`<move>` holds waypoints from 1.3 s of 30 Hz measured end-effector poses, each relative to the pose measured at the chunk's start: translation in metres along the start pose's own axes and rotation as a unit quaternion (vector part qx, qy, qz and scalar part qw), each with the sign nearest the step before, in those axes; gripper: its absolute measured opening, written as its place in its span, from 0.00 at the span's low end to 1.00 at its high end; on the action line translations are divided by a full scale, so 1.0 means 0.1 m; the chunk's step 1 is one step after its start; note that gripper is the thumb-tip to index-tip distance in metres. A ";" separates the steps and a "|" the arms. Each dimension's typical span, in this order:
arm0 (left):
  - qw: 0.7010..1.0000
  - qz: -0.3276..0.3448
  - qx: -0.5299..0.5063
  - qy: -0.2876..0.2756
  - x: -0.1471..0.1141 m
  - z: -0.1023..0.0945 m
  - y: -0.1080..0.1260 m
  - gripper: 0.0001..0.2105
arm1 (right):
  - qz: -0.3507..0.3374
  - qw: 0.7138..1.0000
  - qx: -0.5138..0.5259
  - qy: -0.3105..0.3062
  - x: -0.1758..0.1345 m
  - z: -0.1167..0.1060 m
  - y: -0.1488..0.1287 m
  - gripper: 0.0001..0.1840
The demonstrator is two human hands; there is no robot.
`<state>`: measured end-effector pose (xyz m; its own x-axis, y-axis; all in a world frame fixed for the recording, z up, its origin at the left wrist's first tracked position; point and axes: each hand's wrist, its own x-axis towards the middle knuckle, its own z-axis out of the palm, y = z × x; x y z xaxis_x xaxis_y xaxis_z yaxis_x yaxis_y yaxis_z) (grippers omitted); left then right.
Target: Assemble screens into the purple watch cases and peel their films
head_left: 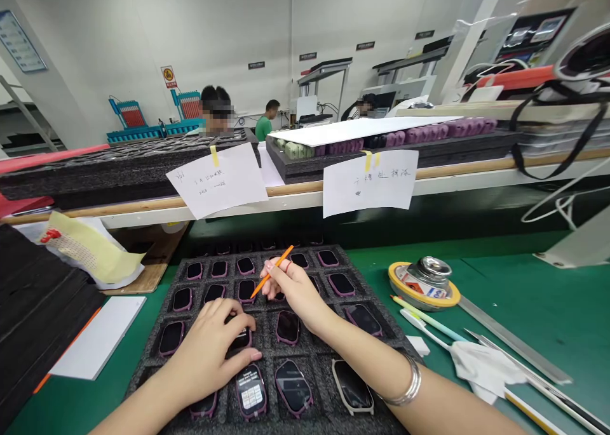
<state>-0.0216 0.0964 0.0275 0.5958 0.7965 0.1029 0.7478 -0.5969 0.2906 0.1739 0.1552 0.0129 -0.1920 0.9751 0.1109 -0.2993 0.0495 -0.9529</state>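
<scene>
A black foam tray (312, 365) holds rows of smartwatch bodies without straps, mostly with purple frames and dark screens. My left hand (214, 343) is over the tray, its curled fingers and thumb around a smartwatch (242, 340) in its slot; the hand partly hides it. In my right hand (291, 289) is a slim orange pointed stick (274, 270), pinched like a pen. Its tip points down at a purple-framed watch (246, 290). Nearer to me lies a purple watch with a lit screen (251, 392), and a pale-framed watch (352, 387) sits to its right.
To the right, a metal-topped bottle (433, 273) stands inside a yellow-rimmed tape roll (395, 276), near a white cloth (486, 365), brushes and a steel ruler (515, 340). Dark foam sheets (42, 314) are stacked left. A shelf (295, 197) crosses ahead; people sit beyond.
</scene>
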 end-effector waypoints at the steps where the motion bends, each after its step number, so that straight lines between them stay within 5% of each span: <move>1: 1.000 0.001 -0.011 0.004 -0.04 -0.01 -0.03 0.10 | 0.005 1.000 0.000 -0.006 0.00 0.01 0.02 0.27; 15: 0.998 0.045 -0.033 0.007 -0.12 0.04 -0.26 0.08 | 0.091 0.988 -0.042 -0.115 -0.06 0.02 0.15 0.23; 22: 0.993 -0.032 -0.103 0.039 -0.13 0.07 -0.28 0.21 | 0.104 0.982 -0.066 -0.145 -0.11 -0.01 0.08 0.22; 31: 0.996 -0.019 -0.076 0.050 -0.11 0.08 -0.31 0.18 | 0.094 0.979 -0.066 -0.169 -0.11 -0.02 0.12 0.25; 39: 0.992 -0.011 -0.046 0.120 -0.16 0.41 -0.80 0.22 | 0.096 0.976 -0.069 -0.182 0.03 -0.05 0.19 0.30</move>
<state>-0.0785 0.1269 -0.0368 0.4850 0.8157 0.3151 0.7230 -0.5768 0.3802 0.1722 0.1601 -0.0058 -0.5591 0.8291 -0.0043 -0.1020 -0.0739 -0.9920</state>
